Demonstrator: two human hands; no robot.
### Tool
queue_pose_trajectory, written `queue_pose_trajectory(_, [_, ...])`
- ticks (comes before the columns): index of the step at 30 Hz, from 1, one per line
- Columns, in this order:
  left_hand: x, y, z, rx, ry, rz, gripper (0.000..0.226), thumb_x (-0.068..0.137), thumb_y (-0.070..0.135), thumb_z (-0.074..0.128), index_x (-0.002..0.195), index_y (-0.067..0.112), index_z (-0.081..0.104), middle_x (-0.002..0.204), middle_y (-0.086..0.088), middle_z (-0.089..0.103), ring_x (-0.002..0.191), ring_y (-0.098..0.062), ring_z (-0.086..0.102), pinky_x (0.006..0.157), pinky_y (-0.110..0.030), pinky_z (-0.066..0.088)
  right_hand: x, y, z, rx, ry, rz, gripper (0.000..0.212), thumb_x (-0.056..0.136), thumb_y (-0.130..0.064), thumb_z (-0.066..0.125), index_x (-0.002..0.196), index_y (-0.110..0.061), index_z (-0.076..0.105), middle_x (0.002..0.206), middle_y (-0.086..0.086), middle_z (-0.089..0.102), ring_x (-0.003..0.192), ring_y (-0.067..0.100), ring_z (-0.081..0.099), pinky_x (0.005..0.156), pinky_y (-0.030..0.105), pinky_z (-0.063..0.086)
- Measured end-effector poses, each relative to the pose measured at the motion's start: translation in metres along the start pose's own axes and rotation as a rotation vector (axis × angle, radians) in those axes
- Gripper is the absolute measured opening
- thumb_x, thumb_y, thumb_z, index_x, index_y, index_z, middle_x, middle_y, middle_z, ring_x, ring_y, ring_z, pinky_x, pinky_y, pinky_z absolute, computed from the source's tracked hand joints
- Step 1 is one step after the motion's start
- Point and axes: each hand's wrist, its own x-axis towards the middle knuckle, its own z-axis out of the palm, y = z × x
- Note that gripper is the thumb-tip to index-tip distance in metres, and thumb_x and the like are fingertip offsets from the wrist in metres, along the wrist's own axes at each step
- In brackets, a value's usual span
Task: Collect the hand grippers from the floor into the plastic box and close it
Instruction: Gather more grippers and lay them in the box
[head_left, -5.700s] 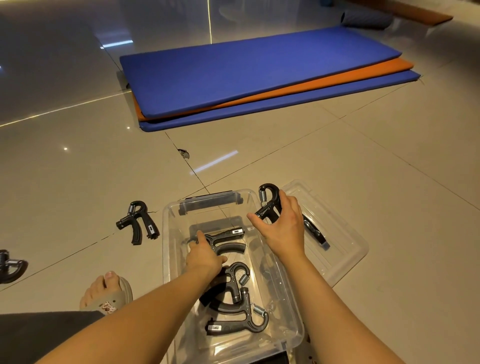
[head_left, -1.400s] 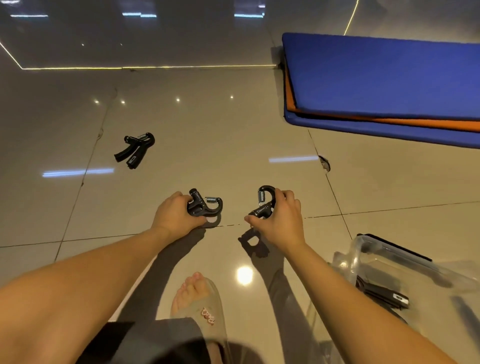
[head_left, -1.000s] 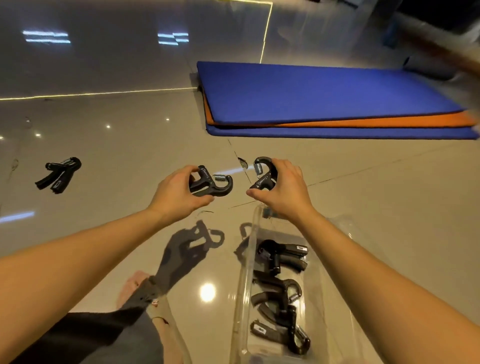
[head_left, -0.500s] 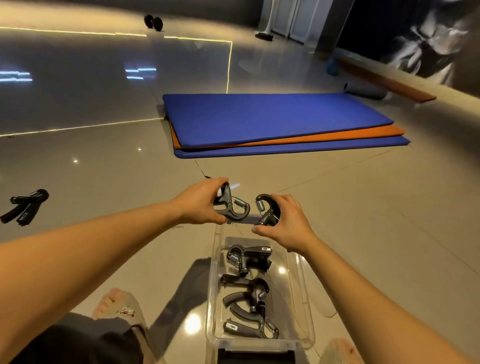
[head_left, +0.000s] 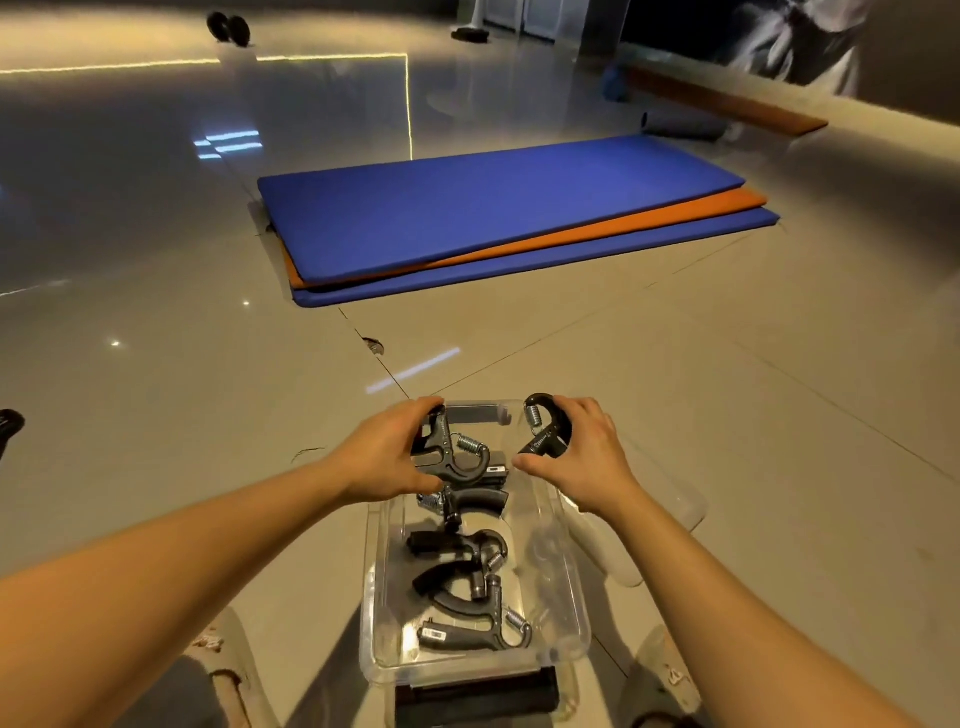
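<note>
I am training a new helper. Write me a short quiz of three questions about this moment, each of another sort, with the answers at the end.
1. True or false: the left hand holds one hand gripper, and the right hand holds a second hand gripper.
2. Where is the lid of the plastic box? A. on the box; B. on the floor, to the right of the box; C. in the right hand.
3. Fill in: the middle mat, between the two blue mats, is ___.
Key: 1 true; 2 B; 3 orange.
</note>
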Motion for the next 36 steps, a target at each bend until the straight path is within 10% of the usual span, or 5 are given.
queue_pose_trajectory(21, [-0.008, 0.011, 0.085, -0.104, -0.334, -0.108, 0.105, 0.061, 0.047, 0.088, 0.146, 0.028, 0.03, 0.118, 0.005, 0.063, 0.101, -0.012, 0.062, 0.09, -0.038, 0.055, 0.011, 0.037, 0.031, 0.163, -0.026, 0.055, 0.092, 0.067, -0.057, 0.084, 0.145, -0.03, 0.045, 0.129, -0.011, 0.046, 0.118, 0.009, 0.047, 0.096, 0.027, 0.04])
queue_pose_trajectory(36, [-0.028, 0.016, 0.165, -0.017, -0.506, -0.137, 0.116, 0.054, 0.043, 0.09, 0.154, 0.025, 0.032, 0.139, 0.0, 0.057, 0.12, -0.021, 0.056, 0.1, -0.039, 0.049, 0.012, 0.038, 0.034, 0.195, -0.013, 0.062, 0.094, 0.066, -0.054, 0.087, 0.145, -0.026, 0.045, 0.133, -0.008, 0.048, 0.119, 0.01, 0.045, 0.097, 0.027, 0.038])
